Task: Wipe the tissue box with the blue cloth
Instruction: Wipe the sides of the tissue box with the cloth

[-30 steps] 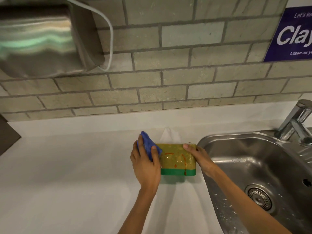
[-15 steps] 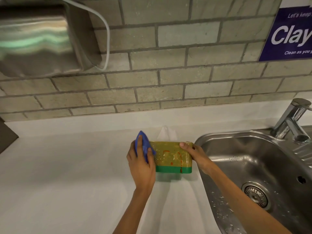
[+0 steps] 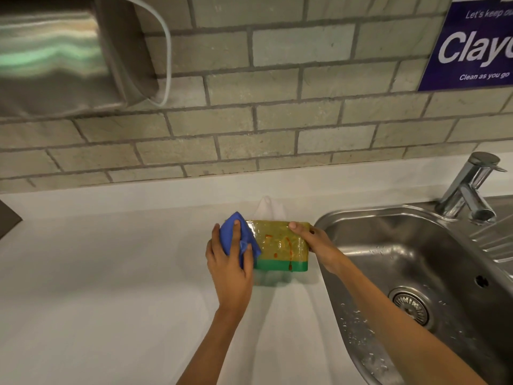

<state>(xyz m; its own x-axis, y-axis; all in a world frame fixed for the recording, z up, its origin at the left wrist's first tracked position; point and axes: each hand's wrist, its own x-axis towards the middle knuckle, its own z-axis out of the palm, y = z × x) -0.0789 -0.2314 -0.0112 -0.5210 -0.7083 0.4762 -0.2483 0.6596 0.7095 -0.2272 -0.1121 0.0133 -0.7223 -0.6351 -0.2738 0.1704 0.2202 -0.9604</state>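
Observation:
The tissue box (image 3: 280,245) stands on the white counter, yellow-green with a green band along its bottom and red streaks running down its front. A white tissue (image 3: 268,207) sticks up behind it. My left hand (image 3: 229,262) presses the bunched blue cloth (image 3: 236,236) against the box's left end and front corner. My right hand (image 3: 316,243) grips the box's right end, thumb on the top edge.
A steel sink (image 3: 416,273) with a wet basin and a drain lies right beside the box. A chrome tap (image 3: 469,187) stands at its back. A steel dispenser (image 3: 61,56) hangs on the brick wall above the counter (image 3: 111,287).
My left hand with the cloth has shifted slightly along the box's left end. The right hand keeps its hold, and the box stays in place.

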